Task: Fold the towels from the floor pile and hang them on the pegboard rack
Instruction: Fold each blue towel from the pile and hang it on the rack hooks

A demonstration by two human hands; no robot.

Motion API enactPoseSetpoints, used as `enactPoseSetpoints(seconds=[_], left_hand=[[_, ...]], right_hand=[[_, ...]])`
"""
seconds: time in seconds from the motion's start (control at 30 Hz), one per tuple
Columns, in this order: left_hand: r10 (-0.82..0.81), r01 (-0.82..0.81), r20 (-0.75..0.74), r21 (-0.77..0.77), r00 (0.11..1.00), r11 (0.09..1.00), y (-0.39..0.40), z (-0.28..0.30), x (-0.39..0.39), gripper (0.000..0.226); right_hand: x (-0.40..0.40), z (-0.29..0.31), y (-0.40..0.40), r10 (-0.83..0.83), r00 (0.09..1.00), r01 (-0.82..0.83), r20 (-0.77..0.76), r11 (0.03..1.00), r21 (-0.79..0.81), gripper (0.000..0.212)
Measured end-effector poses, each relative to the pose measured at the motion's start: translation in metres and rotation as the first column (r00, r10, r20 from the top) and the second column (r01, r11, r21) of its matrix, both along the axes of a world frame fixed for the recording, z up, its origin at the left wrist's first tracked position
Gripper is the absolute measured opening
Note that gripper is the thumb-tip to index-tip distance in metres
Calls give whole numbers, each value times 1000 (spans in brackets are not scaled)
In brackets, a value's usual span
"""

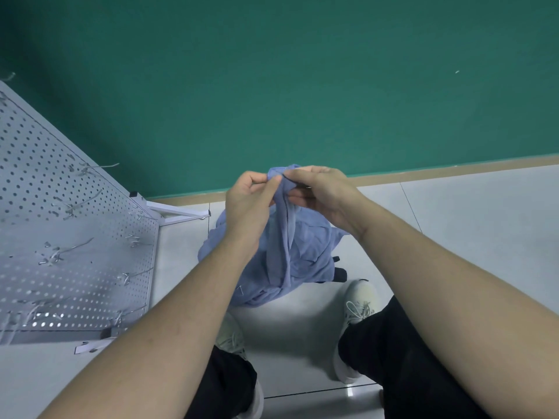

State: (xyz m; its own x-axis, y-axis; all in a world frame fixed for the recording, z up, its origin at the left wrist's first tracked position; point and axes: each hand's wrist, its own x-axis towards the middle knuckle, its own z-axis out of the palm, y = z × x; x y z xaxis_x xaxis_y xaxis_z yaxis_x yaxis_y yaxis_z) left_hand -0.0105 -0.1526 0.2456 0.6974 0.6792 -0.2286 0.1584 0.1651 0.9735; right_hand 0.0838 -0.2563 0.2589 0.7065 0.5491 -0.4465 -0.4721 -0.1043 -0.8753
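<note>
While both hands' fingers (273,181) pinch its top edge, blue towel (298,252) hangs bunched, floorward.

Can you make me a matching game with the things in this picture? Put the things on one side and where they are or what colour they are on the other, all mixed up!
Things:
1. towel
2. pegboard rack
3. wall
4. shoe

Descriptions:
A. green, behind everything
B. light blue, pinched at the top by the left hand and the right hand
C. whitish, with laces, on the floor
D. grey with many small holes and metal hooks, on the left

Pairs: 1-B, 2-D, 3-A, 4-C
</note>
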Motion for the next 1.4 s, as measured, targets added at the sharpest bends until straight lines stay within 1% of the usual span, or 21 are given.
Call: enactPoseSetpoints(seconds=[0.17,0.27,0.37,0.43,0.57,0.63,0.7,0.73,0.87,0.93,0.97,1.03,1.07,1.1,1.13,1.17,1.2,1.23,1.27,1.33,1.4], left_hand=[[9,-7,-16,161,1000,987,6,-7,-1,9],[32,-30,-7,229,999,973,9,-7,0,10],[-46,44,8,215,999,976,5,-5,0,14],[-93,84,36,199,995,976,1,-3,-1,16],[-129,118,48,196,990,974,0,-4,-1,13],[-155,144,45,192,987,971,0,-6,-1,12],[-192,182,47,170,980,968,-1,-6,-2,5],[-203,193,44,166,978,967,-2,-6,-1,6],[-146,142,8,193,989,971,4,-11,-1,8],[-145,145,-16,194,989,970,8,-13,-1,9],[-154,157,-31,203,988,966,10,-14,-1,10],[-177,183,-48,233,983,955,13,-15,-1,12],[-187,192,-45,243,981,951,14,-16,-1,12],[-197,201,-41,256,980,946,15,-17,0,11],[-211,214,-41,278,977,936,17,-19,0,10],[-235,236,-40,304,971,923,18,-19,-1,9],[-261,260,-41,329,964,908,19,-19,-1,9],[-286,280,-34,352,958,893,19,-18,-2,9],[-303,291,-27,375,952,880,20,-17,-2,11],[-330,310,-23,417,944,855,22,-16,-3,19],[-371,345,-27,433,928,833,24,-16,-4,22]], right_hand=[[-4,-3,2,56,998,-55,27,998,-24,26],[-4,-1,3,40,999,-39,-30,999,29,27],[-5,2,2,48,991,-36,-126,995,95,16],[-5,3,1,59,982,-37,-181,992,122,14],[-1,4,-2,66,955,-16,-289,985,174,12],[1,3,-4,69,948,-11,-311,983,185,14],[2,4,-5,85,946,-23,-314,980,195,16],[3,4,-6,97,944,-35,-314,980,197,17],[3,6,-12,176,936,-126,-303,976,178,24],[2,9,-14,229,942,-197,-244,969,147,29],[1,10,-15,247,953,-232,-176,967,101,28],[0,8,-15,249,967,-246,54,967,-62,21],[1,6,-14,231,952,-202,202,967,-153,16],[4,2,-14,212,913,-137,347,964,-230,14],[7,-2,-15,212,852,-83,479,958,-275,19],[11,-6,-16,242,775,-68,583,950,-304,28],[14,-9,-17,299,695,-91,654,939,-332,36],[18,-11,-19,354,629,-125,693,925,-359,42],[20,-11,-20,396,592,-163,702,912,-377,44],[20,-9,-22,450,565,-233,691,891,-389,42],[21,-9,-22,461,535,-266,708,887,-377,34]])
